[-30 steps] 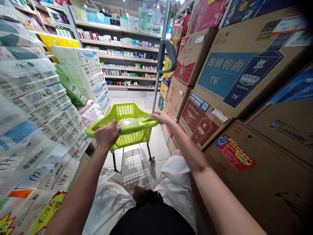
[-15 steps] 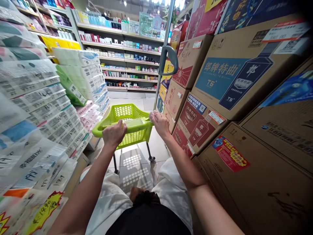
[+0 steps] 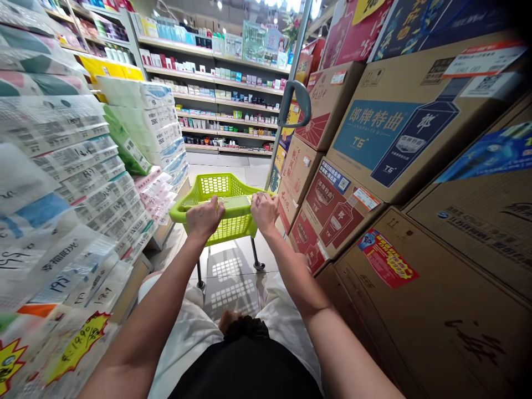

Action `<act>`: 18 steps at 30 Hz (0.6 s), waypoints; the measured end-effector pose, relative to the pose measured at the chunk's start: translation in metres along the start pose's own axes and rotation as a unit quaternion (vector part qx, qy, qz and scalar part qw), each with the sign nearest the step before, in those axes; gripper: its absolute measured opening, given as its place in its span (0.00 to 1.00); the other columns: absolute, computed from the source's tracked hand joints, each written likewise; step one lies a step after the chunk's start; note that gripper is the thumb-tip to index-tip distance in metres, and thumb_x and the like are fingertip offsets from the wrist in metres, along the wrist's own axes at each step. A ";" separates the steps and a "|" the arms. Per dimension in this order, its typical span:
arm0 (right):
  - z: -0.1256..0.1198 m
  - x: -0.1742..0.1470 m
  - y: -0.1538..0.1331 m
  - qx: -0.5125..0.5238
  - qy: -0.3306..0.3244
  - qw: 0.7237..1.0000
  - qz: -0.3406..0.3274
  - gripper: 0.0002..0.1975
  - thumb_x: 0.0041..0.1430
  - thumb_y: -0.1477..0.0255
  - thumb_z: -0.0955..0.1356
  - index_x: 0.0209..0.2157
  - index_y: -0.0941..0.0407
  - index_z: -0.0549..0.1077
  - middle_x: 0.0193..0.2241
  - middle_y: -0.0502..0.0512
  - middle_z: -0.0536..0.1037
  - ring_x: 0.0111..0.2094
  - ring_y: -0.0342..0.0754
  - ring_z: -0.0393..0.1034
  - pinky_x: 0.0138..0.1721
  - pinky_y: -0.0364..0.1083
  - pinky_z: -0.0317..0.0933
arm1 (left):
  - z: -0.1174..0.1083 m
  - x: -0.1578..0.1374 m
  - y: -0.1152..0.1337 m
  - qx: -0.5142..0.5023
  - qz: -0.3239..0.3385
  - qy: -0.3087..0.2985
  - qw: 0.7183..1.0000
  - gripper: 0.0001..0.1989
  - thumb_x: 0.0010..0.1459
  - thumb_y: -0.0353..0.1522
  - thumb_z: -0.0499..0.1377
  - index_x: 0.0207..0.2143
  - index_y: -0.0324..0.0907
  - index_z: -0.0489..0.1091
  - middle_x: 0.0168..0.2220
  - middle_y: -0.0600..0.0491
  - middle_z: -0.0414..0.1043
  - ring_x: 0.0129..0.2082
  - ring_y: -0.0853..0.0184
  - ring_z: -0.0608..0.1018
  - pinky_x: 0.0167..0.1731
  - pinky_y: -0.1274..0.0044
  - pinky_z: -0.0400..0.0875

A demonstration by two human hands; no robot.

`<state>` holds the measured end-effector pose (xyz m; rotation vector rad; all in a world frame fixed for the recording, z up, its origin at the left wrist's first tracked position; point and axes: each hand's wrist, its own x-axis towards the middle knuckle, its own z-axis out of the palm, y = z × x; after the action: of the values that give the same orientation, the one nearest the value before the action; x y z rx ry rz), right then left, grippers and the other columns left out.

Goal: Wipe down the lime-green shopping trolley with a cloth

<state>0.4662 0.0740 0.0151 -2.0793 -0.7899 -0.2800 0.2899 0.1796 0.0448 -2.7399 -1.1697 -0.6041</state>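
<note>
Cart (image 3: pixel 233 228), lime green, one: upright on the floor (image 3: pixel 228 160), directly before the person, between stacked packs (image 3: pixel 93 166) at left and stacked boxes (image 3: pixel 368 133) at right; shelves (image 3: pixel 216 102) beyond. Pole (image 3: pixel 302 39), one, with a grey loop: near the cart's right side. Step in hand, as judged: guiding the cart through the gap; best done with even pressure from both hands, course kept central, right edge watched against boxes and pole. Left hand (image 3: pixel 204 219): fingers curled round the handle (image 3: pixel 238 210), left of a pale panel (image 3: pixel 239 200); nothing else held. Right hand (image 3: pixel 265 210): fingers bent over the handle's right part; fingertips hidden, so firmness of grip cannot be told.
</note>
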 end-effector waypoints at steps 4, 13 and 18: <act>-0.006 0.015 0.008 -0.012 -0.002 1.000 0.022 0.20 0.73 0.63 0.59 0.44 0.55 0.80 0.47 0.62 0.78 0.56 0.58 0.61 0.53 0.52 0.61 | -0.001 0.001 0.003 -0.011 0.006 -0.012 1.000 0.31 0.72 0.45 0.36 0.55 0.38 0.71 0.39 0.37 0.82 0.40 0.50 0.83 0.37 0.69 0.66; 0.021 0.016 0.005 0.006 0.069 0.998 0.003 0.17 0.72 0.65 0.60 0.46 0.53 0.79 0.53 0.59 0.79 0.66 0.57 0.57 0.67 0.65 0.45 | 0.000 0.012 0.025 -0.019 0.004 -0.036 0.999 0.33 0.72 0.45 0.34 0.59 0.38 0.70 0.42 0.35 0.81 0.42 0.48 0.83 0.40 0.65 0.69; 0.002 0.054 0.032 0.000 0.029 0.999 0.013 0.18 0.71 0.69 0.59 0.47 0.58 0.79 0.53 0.65 0.78 0.64 0.57 0.61 0.68 0.63 0.49 | -0.009 0.037 -0.006 0.017 0.082 -0.163 0.983 0.39 0.69 0.55 0.33 0.68 0.46 0.62 0.47 0.37 0.81 0.46 0.45 0.82 0.43 0.63 0.71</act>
<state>0.5282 0.0857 0.0180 -2.0708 -0.7269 -0.3242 0.3060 0.2069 0.0671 -2.9415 -0.9802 -0.1178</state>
